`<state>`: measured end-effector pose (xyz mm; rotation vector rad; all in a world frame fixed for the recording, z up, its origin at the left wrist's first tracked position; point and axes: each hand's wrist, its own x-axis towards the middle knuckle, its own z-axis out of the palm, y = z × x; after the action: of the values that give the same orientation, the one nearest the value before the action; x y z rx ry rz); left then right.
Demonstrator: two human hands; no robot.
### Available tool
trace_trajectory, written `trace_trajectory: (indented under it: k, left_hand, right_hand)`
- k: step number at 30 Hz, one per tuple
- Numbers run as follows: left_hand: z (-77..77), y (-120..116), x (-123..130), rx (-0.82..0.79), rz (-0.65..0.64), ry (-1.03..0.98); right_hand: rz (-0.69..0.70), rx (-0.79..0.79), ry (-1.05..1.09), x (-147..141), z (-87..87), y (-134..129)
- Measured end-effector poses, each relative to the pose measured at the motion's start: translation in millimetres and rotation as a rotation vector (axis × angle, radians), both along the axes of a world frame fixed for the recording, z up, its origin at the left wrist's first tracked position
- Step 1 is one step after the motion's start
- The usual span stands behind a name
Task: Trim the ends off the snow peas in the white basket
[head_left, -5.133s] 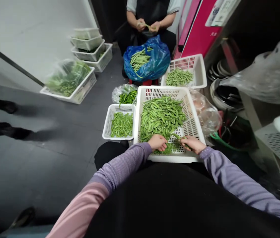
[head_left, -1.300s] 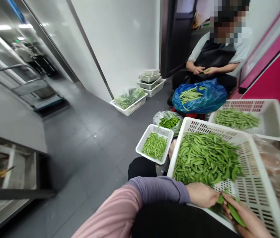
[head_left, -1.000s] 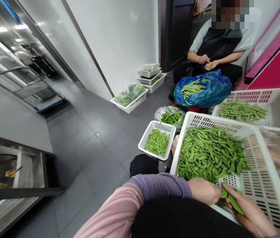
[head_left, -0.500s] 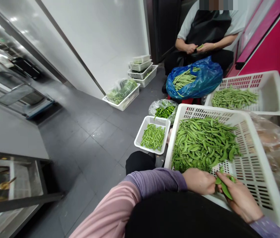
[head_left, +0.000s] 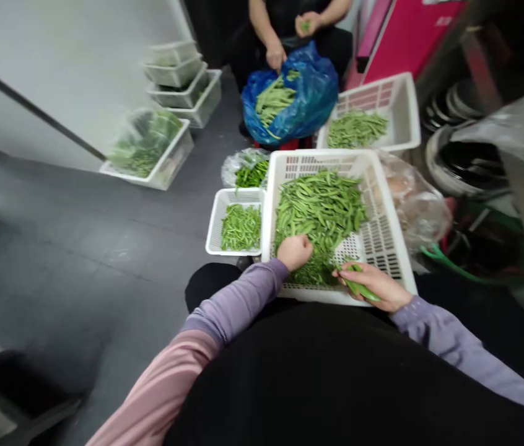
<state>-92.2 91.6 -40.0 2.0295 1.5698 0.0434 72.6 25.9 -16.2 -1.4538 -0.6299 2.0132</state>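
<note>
A large white plastic basket [head_left: 320, 294] sits at my lap, with a heap of green snow pea pods [head_left: 322, 201] in it. My left hand [head_left: 295, 251] is closed in a fist over the basket's near left part, above small green bits; anything inside it is hidden. At the near right of the basket, my right hand [head_left: 376, 286] is closed around a few snow peas [head_left: 359, 288], which stick out along the fingers. The two hands are apart.
A small white basket [head_left: 211, 226] of green pods and a bag of green peppers [head_left: 251, 172] stand left. Opposite, a co-worker's hand [head_left: 275, 54] reaches to a blue bag [head_left: 308, 93] of beans. Another bean basket [head_left: 413, 118] and stacked white baskets [head_left: 206, 102] lie beyond.
My hands, close together at the pods before, have separated, the left one moving left over the heap. The view has turned right. The co-worker's one hand has lowered to the blue bag.
</note>
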Motion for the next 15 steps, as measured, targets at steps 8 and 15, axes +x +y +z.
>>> trace_trajectory:
  k: [8,15]
  left_hand:
    - [12.3,-28.2,6.0,0.218,-0.797,-0.03]
    - [24.0,-31.3,8.9,0.098,-0.958,0.019]
  right_hand:
    - [0.174,0.016,0.046,22.8,-5.6,-3.3]
    - [0.541,0.1,-0.166,24.1,-0.1,3.3]
